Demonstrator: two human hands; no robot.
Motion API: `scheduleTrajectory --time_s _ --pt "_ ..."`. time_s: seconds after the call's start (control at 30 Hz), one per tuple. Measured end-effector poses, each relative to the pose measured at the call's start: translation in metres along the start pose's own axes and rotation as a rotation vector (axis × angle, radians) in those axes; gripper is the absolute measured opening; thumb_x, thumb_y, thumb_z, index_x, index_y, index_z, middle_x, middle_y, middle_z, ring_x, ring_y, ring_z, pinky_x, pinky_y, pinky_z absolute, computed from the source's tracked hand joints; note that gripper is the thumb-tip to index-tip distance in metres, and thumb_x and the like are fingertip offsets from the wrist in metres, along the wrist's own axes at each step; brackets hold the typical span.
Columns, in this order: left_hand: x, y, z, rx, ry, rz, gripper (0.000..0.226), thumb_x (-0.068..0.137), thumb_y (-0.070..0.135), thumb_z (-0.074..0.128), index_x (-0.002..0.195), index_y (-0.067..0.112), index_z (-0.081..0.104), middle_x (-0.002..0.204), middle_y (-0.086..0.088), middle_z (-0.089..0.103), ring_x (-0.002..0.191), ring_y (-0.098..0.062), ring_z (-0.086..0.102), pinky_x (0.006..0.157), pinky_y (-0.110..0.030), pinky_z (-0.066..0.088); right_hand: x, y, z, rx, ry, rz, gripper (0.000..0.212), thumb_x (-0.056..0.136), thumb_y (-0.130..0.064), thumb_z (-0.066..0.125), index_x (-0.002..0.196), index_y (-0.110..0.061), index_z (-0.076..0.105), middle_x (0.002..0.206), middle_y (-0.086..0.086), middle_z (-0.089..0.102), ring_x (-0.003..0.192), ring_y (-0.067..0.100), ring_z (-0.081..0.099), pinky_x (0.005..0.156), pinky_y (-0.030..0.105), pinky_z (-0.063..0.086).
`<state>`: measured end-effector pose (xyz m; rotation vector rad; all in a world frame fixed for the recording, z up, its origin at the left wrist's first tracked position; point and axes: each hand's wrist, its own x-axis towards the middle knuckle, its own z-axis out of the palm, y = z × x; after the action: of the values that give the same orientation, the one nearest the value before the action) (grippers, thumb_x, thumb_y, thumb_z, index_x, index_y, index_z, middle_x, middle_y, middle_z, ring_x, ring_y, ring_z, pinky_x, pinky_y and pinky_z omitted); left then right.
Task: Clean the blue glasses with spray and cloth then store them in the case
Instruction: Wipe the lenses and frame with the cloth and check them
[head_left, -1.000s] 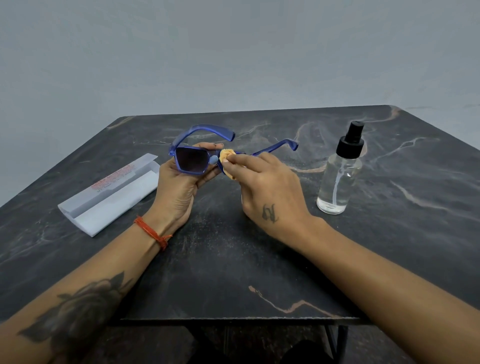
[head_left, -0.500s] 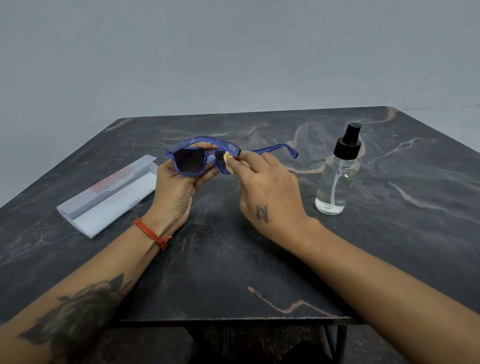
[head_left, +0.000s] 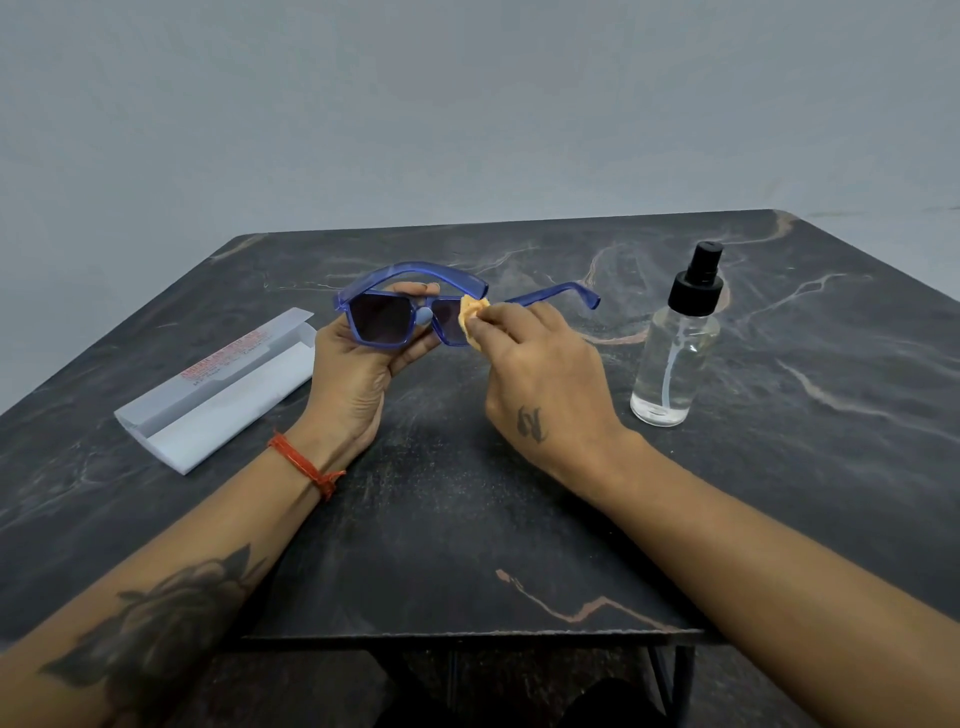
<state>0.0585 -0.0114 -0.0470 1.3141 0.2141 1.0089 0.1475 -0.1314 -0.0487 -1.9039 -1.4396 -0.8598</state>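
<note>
The blue glasses (head_left: 382, 317) with dark lenses are held above the table, both arms unfolded. My left hand (head_left: 353, 374) grips the frame around the left lens, fingers behind and thumb in front. My right hand (head_left: 540, 364) pinches a small orange cloth (head_left: 471, 312) and presses it against the right lens, which it mostly hides. The clear spray bottle (head_left: 675, 358) with a black pump top stands upright to the right of my right hand. The white case (head_left: 218, 400) lies open on the table to the left.
The dark marble table (head_left: 519, 519) has its front edge close to me and its right side running off the frame. A grey wall rises behind the far edge. Metal table legs show below the front edge.
The glasses have tilted so the lenses face me more squarely. My right hand with the cloth has shifted slightly over the right lens.
</note>
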Motion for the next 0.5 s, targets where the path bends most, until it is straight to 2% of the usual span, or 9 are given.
scheduleTrajectory --time_s 0.1,0.27,0.4,0.5 --pt "-0.0008 0.0004 0.0013 -0.013 -0.003 -0.006 0.014 0.066 0.012 0.068 0.076 0.02 0.074 0.086 0.003 0.074 0.084 -0.013 0.07 0.069 -0.024 0.055 0.0008 -0.0042 0.0 -0.023 -0.018 -0.032 0.047 0.059 0.008 0.067 0.106 0.0 0.067 0.099 0.013 0.066 0.076 0.029 0.06 0.044 0.022 0.041" --pt "-0.0006 0.0019 0.002 -0.028 -0.005 -0.02 0.017 0.072 0.004 0.063 0.082 0.014 0.071 0.087 0.0 0.074 0.086 -0.015 0.07 0.07 -0.025 0.055 0.0031 -0.0042 0.0027 0.092 -0.08 -0.051 0.059 0.063 0.008 0.056 0.12 -0.006 0.062 0.116 0.01 0.061 0.083 0.029 0.054 0.048 0.025 0.036" --pt "-0.001 0.0019 0.002 -0.015 0.01 -0.031 0.018 0.078 -0.002 0.059 0.085 0.012 0.069 0.085 0.002 0.074 0.085 -0.014 0.07 0.069 -0.024 0.055 0.0029 0.0011 0.0025 0.198 -0.027 -0.046 0.047 0.064 0.009 0.058 0.107 -0.009 0.069 0.105 0.005 0.067 0.083 0.028 0.058 0.052 0.026 0.044" --pt "0.0002 0.0018 0.0016 0.007 0.023 -0.025 0.017 0.081 -0.004 0.056 0.091 0.008 0.063 0.085 0.005 0.073 0.083 -0.012 0.069 0.069 -0.023 0.055 0.0019 0.0011 0.0003 0.213 0.03 -0.052 0.038 0.061 0.005 0.056 0.091 -0.009 0.074 0.09 0.002 0.07 0.075 0.027 0.06 0.046 0.027 0.046"
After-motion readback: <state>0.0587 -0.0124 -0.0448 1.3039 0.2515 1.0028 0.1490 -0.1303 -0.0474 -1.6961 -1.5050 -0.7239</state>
